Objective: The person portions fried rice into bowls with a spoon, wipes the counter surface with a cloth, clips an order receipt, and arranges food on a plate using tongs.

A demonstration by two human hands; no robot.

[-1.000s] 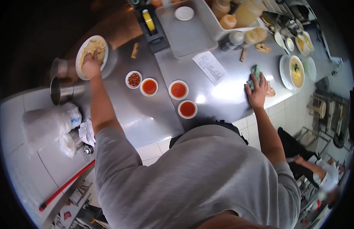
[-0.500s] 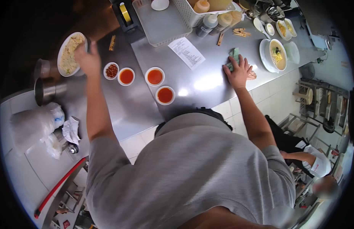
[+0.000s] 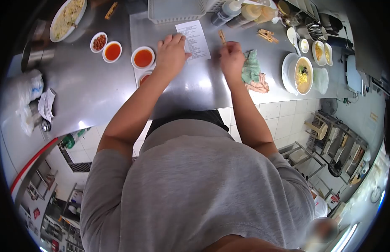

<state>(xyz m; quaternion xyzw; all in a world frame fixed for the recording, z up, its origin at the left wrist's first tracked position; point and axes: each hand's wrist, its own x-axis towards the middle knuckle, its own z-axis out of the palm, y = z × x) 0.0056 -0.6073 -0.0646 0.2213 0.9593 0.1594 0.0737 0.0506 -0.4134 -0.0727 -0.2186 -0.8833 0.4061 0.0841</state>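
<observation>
My left hand (image 3: 172, 52) rests palm down over the left edge of a printed paper slip (image 3: 197, 41), fingers stretched out. A wooden clothespin (image 3: 221, 36) points away from my right hand (image 3: 232, 59), whose fingers are pinched around its near end. Just right of that hand lies a crumpled green cloth (image 3: 250, 67) with a pinkish cloth (image 3: 258, 85) under it. Left of my left hand are cups of red-orange sauce (image 3: 143, 58); my forearm partly hides one.
An oval plate of fried rice (image 3: 69, 19) and a cup of peanuts (image 3: 98, 42) are on the left. A soup bowl (image 3: 304, 82) stands on the right. Squeeze bottles (image 3: 247, 17), more clothespins (image 3: 267, 35) and a plastic basket (image 3: 176, 12) line the back.
My left hand has left the fried rice plate and come right, onto the paper slip. The right hand has moved off the green cloth to the left and taken hold of the clothespin. The view has shifted.
</observation>
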